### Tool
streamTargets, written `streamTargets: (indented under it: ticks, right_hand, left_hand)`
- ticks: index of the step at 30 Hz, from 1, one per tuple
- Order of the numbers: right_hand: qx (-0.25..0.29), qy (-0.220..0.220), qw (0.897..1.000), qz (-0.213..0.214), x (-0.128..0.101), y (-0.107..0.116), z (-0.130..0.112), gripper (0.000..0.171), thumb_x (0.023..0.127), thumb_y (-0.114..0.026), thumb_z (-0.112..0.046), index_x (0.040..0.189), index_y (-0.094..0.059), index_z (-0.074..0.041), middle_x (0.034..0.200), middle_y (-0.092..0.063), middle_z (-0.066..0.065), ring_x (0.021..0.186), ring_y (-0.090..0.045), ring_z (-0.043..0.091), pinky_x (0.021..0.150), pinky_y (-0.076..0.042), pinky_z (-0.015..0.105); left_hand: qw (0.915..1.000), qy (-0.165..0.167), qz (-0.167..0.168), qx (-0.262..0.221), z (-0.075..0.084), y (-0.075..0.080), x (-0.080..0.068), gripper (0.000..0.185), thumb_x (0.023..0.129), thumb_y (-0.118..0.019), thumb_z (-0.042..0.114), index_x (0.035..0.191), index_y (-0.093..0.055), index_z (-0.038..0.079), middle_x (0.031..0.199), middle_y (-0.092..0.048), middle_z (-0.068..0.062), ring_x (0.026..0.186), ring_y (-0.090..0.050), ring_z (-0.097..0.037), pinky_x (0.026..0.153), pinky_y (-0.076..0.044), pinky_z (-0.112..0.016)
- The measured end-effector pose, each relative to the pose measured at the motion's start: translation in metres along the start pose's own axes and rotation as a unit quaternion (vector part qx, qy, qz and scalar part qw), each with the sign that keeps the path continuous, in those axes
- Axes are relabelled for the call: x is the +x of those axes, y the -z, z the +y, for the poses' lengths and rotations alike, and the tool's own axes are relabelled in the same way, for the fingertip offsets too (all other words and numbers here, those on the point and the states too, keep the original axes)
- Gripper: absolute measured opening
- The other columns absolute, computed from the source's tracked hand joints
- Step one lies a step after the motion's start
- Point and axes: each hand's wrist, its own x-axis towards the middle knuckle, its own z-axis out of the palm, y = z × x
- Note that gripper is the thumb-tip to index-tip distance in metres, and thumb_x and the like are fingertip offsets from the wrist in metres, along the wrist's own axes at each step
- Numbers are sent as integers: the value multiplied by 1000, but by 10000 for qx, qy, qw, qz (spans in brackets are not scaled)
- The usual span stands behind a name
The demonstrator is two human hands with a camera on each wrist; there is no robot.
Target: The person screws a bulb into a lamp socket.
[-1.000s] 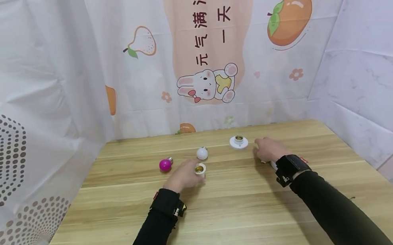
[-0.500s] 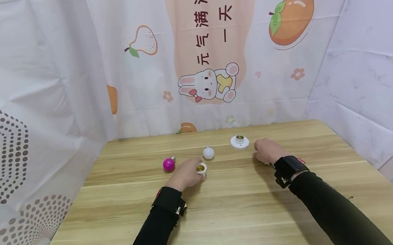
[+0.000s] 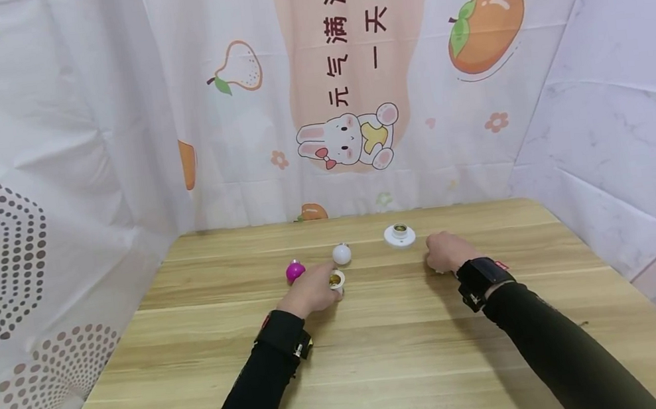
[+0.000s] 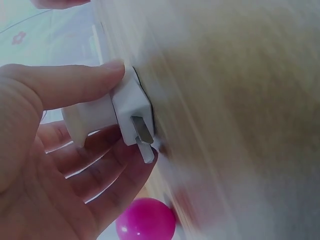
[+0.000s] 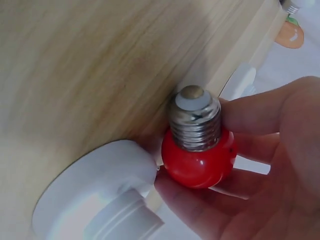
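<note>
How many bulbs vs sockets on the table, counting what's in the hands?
Bulbs: 3 (magenta bulb, white bulb, red bulb held in the right hand)
Sockets: 3 (plug-in socket held in the left hand, far round socket, near round socket by the right hand)
Total: 6

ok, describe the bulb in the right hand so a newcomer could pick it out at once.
On the wooden table, find the right hand near the back edge, beside a white round socket base. Its fingers hold a small red bulb, silver screw cap bare. The other bulbs lie loose near the left hand: one magenta, one white.
</note>
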Motion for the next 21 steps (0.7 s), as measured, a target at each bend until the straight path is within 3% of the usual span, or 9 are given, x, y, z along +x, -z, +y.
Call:
streamTargets:
  ticks: [10, 15, 21]
  right_hand:
    - [-194, 253, 9994, 114, 0, 1, -4, 15, 95, -51, -6, 84, -61, -4, 79, -56, 11, 69, -48, 25, 64, -39, 37]
    - [-57, 364, 9993, 81, -2, 1, -6, 16, 96, -51, -7, 97, -66, 2, 89, -62, 14, 73, -53, 25, 67, -44, 37]
    - [206, 447, 9988, 79, 0, -1, -8, 17, 95, -52, -7, 102, -65, 3, 91, -64, 15, 73, -54, 24, 66, -45, 35]
  left_hand:
    - [9997, 73, -10, -228, 2, 6, -3, 47, 83, -80, 10, 123, -55, 3, 106, -67, -8, 90, -61, -19, 81, -53, -35]
    - [9979, 220, 49, -610, 2, 11, -4, 50, 85, -77, 10, 129, -54, 4, 108, -65, -7, 90, -60, -19, 81, -53, -35]
    - [9933, 24, 413, -1077, -1, 16, -6, 43, 91, -69, 10, 131, -56, 10, 112, -65, -4, 93, -59, -19, 83, -52, -35]
